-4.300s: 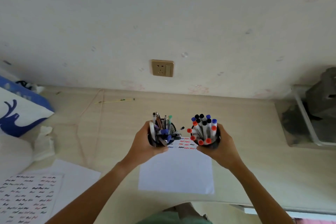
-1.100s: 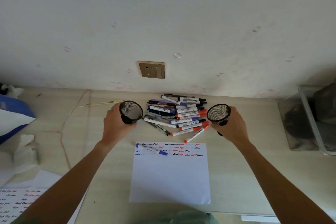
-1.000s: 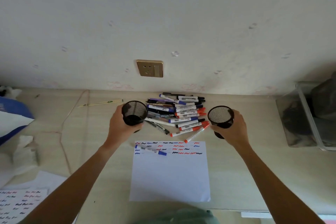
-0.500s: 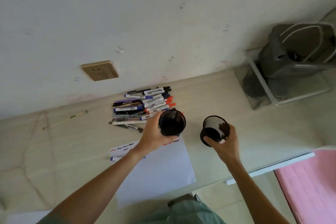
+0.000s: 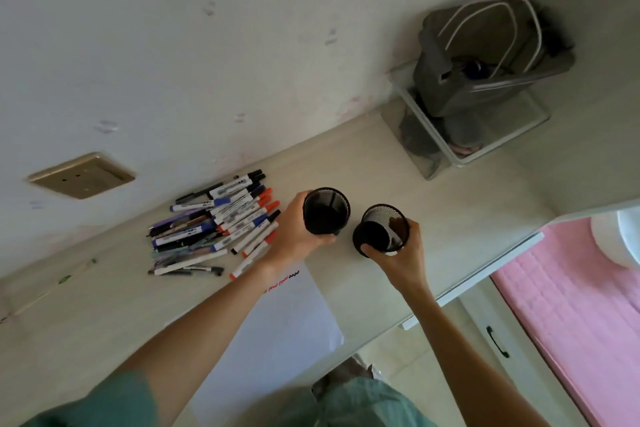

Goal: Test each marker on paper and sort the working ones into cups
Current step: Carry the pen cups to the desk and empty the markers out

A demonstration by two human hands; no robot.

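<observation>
Each of my hands holds an empty black mesh cup over the right part of the desk. My left hand (image 5: 292,236) grips the left cup (image 5: 326,211) from its left side. My right hand (image 5: 398,258) grips the right cup (image 5: 381,227) from below, and that cup tilts a little. The two cups stand close together, a small gap between them. A pile of markers (image 5: 218,218) with blue, black and red caps lies loose on the desk to the left of my left hand. A white sheet of paper (image 5: 284,319) with small squiggles at its top lies under my left forearm.
A clear bin (image 5: 450,149) with a grey bag in it stands at the desk's right end against the wall. A wall socket (image 5: 81,175) is above the markers. The desk's front edge (image 5: 485,274) runs just right of my right hand, with a pink mat on the floor beyond.
Both cups were emptied onto the desk, leaving the marker pile. My hands then carried the empty cups to the right, and my view swung right and tilted.
</observation>
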